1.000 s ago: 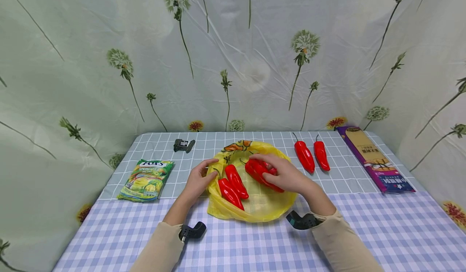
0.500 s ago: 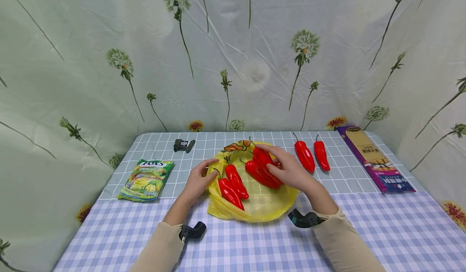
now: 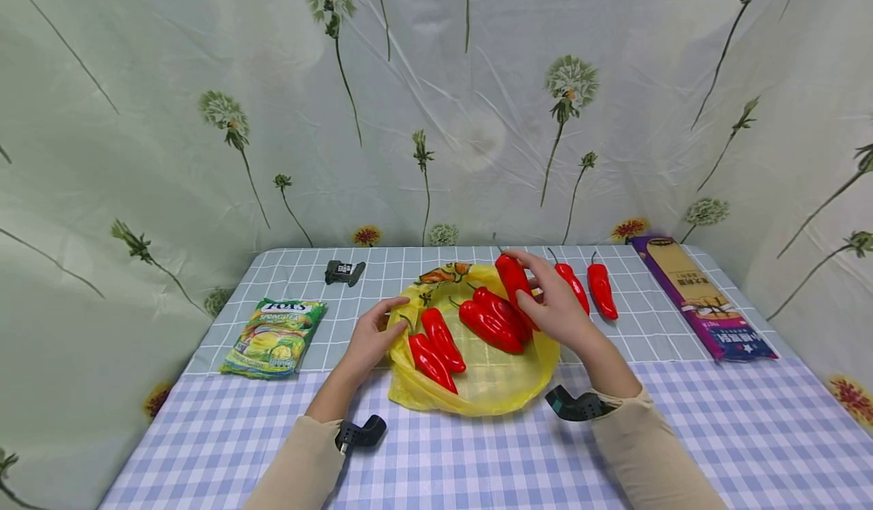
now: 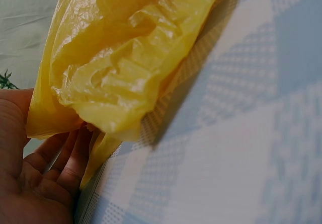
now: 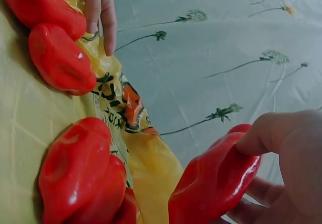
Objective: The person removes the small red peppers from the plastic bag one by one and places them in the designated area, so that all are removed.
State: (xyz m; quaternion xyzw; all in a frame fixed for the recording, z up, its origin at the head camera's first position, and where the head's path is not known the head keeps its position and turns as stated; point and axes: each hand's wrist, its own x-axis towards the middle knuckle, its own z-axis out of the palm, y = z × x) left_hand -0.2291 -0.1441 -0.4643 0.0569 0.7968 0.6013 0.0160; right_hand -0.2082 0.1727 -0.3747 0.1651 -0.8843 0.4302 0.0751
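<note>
Red pepper point(image 3: 511, 276) up in the right hand point(image 3: 558, 307)!

Nearest, the left hand point(image 3: 371, 333) pinches the yellow bag point(image 3: 487, 405) by its left edge; the left wrist view catches bunched folds the head view hides. Beyond, the right hand angles inward, pepper between thumb and fingers, over the bag's right side. Farthest, two loose peppers point(image 3: 602, 292) on the worktop point(image 3: 648, 322).

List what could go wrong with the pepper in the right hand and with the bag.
The held red pepper looks glossy, so it might slip out of the right hand. The left hand grips only one side of the thin, crumpled yellow bag, so its opposite side could fold inward.
</note>
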